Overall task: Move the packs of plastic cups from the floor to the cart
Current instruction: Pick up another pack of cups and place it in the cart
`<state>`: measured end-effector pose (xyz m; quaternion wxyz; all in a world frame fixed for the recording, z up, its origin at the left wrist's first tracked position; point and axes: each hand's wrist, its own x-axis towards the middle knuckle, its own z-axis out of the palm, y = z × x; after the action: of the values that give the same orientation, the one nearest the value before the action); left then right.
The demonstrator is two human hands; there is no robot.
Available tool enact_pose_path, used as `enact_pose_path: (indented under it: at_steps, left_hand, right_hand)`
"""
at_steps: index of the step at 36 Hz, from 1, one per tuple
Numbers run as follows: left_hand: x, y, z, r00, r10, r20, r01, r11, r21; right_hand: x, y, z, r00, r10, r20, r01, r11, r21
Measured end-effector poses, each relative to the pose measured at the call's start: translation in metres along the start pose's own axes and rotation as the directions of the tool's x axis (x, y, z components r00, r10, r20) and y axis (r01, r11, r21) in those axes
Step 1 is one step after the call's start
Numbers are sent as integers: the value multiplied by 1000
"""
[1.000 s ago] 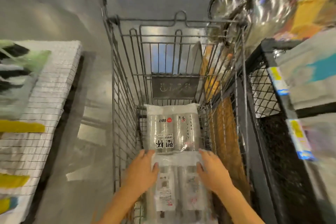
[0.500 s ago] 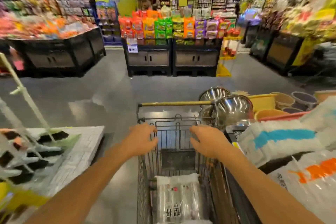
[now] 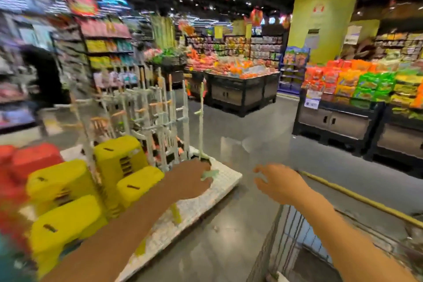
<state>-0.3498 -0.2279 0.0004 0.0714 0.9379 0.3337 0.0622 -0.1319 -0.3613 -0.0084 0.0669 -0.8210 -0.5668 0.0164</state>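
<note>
Several red plastic stools [image 3: 34, 158] crowd the far left edge of the view. Just right of them a cluster of yellow stools [image 3: 66, 224] stands on a low white platform [image 3: 201, 204]. Behind the yellow ones a pale lattice rack [image 3: 148, 117] stands upright on the same platform, toward its far edge.

The left hand [image 3: 192, 178] reaches out over the platform's right corner, with the forearm crossing in front of the stools. A pale green scrap lies by its fingertips. The hand is too blurred to show whether its fingers are curled or straight, or whether it touches anything.

Grey floor [image 3: 251, 133] separates it from the right hand [image 3: 274, 181], which hangs in the air with fingers spread and loosely bent, holding nothing. It is above the near left corner of the cart [image 3: 281, 236].

The cart's left wire wall drops away under the right forearm. Its yellow handle bar [image 3: 357, 199] runs off toward the right edge.

The packs of plastic cups cannot be made out. The arm covers most of the cart's inside, and only a pale sliver shows at the bottom edge within the wire wall.

Farther back stands a black display bin of orange goods [image 3: 240, 75] at centre. A yellow pillar [image 3: 320, 18] rises beyond it, and stacked orange and green snack bags [image 3: 357, 82] are on the right.
</note>
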Motion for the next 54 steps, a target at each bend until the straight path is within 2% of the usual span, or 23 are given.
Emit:
enact_pose_path:
  at_steps: [5,11,14,19,25,28,34,40,47,50,54]
  left_hand:
    - [-68,-74,-27,975,-221,-31,221,975,-2]
    - [-166,-163,-58,875,-470,-118,477,878,36]
    - [-230,-199,-71,799,-576,-173,584,812,-7]
    - [-341,-251,-84,659,-714,-236,725,687,-55]
    - [-473,-288,-92,465,-839,-282,869,494,-35]
    - [-534,-294,-94,342,-897,-280,925,374,-68]
    - [-639,-291,-86,138,-954,-265,967,188,-172]
    - [-715,-272,-70,-139,-957,-256,972,-82,-222]
    - [-765,-231,-53,-444,-872,-204,872,-369,-322]
    - [-778,-212,-47,-548,-814,-193,818,-472,-329]
    - [-790,-193,-36,-651,-738,-178,748,-584,-315]
  right_hand:
    - [35,-94,4,971,-236,36,237,971,-19]
    - [62,-226,13,868,-497,-8,497,868,3]
    - [65,-300,21,776,-631,4,631,776,-22]
    - [47,-427,36,640,-768,25,768,640,8]
    - [-1,-569,63,448,-894,1,894,447,33]
    - [-30,-631,76,350,-937,4,936,350,45]
    - [-93,-734,101,100,-993,55,987,106,122]
    - [-156,-816,122,-148,-985,93,981,-134,143]
    - [-231,-883,143,-421,-903,84,889,-393,234]
    - [-257,-900,150,-511,-857,67,836,-478,269]
    - [-292,-914,162,-609,-791,61,772,-572,278]
